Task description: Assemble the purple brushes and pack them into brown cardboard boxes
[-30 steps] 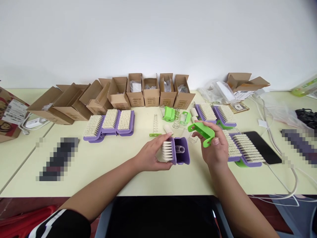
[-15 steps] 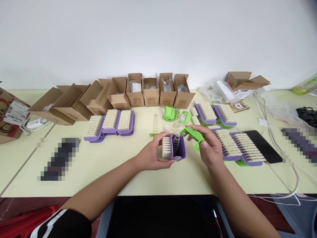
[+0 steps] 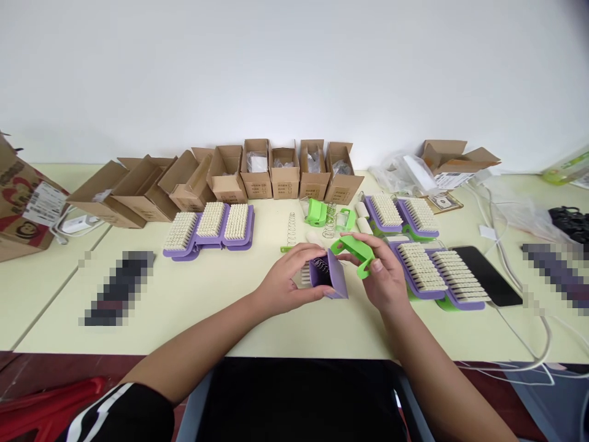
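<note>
My left hand [image 3: 294, 279] is closed around a purple brush housing [image 3: 339, 279], whose open end faces to the right. Pale bristles show on its left side, partly covered by my fingers. Inside the housing sits a metal spring [image 3: 321, 264]. Between the thumb and fingers of my right hand [image 3: 384, 273] is a green plastic cap [image 3: 356, 248], held just beside the open end. Beyond my hands lie a loose spring [image 3: 291, 230], another spring [image 3: 330, 220], a green part [image 3: 316, 212] and a second green part with clear plastic [image 3: 346, 219].
Several open cardboard boxes [image 3: 257, 184] line the wall side. Purple brushes stand bristles up at left [image 3: 210, 221] and right [image 3: 421, 267]. A dark phone [image 3: 488, 276] and white cables [image 3: 547, 331] lie at right. A patterned carton [image 3: 27, 209] stands far left.
My left hand has turned the purple housing, so its opening shows differently and more of its outer wall faces me. The green cap has come slightly left, closer to it.
</note>
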Motion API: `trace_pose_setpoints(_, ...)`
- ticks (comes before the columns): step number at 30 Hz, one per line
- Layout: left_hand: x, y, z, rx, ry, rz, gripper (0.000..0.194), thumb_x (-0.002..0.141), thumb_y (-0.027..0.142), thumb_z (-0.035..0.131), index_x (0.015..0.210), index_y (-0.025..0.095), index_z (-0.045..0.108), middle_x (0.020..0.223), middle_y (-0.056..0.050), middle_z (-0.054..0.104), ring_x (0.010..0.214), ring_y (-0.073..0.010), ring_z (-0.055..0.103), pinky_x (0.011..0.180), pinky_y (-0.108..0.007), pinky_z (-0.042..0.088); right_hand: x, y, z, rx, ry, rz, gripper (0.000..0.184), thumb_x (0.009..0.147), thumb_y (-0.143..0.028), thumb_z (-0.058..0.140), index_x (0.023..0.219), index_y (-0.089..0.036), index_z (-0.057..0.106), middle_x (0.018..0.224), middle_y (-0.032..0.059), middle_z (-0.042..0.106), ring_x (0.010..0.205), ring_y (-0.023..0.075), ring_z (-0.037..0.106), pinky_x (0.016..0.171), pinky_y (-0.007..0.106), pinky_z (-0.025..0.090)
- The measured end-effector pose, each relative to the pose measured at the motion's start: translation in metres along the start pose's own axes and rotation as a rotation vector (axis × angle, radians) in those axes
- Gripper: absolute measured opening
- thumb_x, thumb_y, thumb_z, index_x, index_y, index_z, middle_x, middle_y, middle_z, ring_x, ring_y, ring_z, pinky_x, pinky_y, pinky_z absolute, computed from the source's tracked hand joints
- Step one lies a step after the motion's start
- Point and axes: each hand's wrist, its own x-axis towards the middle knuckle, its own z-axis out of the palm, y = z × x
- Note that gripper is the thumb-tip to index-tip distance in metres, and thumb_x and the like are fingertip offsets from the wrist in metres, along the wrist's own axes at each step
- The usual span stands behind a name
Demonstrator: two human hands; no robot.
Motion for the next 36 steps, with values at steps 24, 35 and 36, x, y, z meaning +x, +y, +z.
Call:
trace_pose_setpoints(24, 0.016, 0.037, 0.027, 0.482, -0.150, -0.017, 0.033, 0.093, 0.034, 0.069, 0.124, 0.024, 0.075, 0.132, -0.012, 0.072, 0.112, -0.0289, 0.073, 0.095, -0.044, 0.064, -0.037, 0.016, 0.036, 0.358, 0.362, 0.218, 0.044, 0.112, -0.065, 0.047, 0.133, -0.033, 0.070, 0.143, 0.0096, 0.076, 0.124, 0.0322, 0.078, 0.110, 0.061, 0.063)
trace_pose_setpoints(35, 0.021, 0.023, 0.017, 0.868, -0.557, -0.090, 0.019, 0.098, 0.029, 0.068, 0.114, 0.023, 0.078, 0.128, -0.013, 0.070, 0.110, -0.0324, 0.069, 0.093, -0.048, 0.060, -0.048, 0.005, -0.044, -0.518, -0.161, 0.107, 0.039, 0.092, -0.045, 0.090, 0.121, -0.033, 0.066, 0.153, 0.0104, 0.065, 0.146, 0.0352, 0.064, 0.125, 0.063, 0.052)
trace_pose_setpoints(36, 0.021, 0.023, 0.018, 0.888, -0.587, -0.095, 0.019, 0.098, 0.028, 0.068, 0.113, 0.022, 0.077, 0.127, -0.014, 0.070, 0.110, -0.0334, 0.069, 0.092, -0.049, 0.060, -0.050, 0.005, -0.045, -0.579, -0.203, 0.067, 0.040, 0.092, -0.044, 0.090, 0.121, -0.033, 0.066, 0.154, 0.0113, 0.065, 0.147, 0.0366, 0.063, 0.124, 0.065, 0.053)
